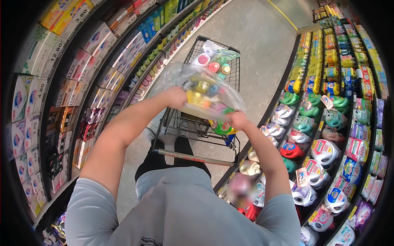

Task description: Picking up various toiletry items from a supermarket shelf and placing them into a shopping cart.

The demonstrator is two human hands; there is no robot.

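Observation:
A clear plastic bag is stretched between my two hands above the shopping cart. My left hand is closed on the bag's left edge. At its right edge, my right hand pinches the film. Yellow containers and other colourful items show in or through the film; which of them are inside, I cannot tell. Farther along the black wire basket stand bottles with a red cap and a teal cap. Below my right hand lies a green and yellow pack.
Shelves of boxed soap and bottles curve along my left. To my right, shelves hold detergent jugs, with yellow packs farther off. Grey floor runs between the shelves, and a yellow line crosses it ahead.

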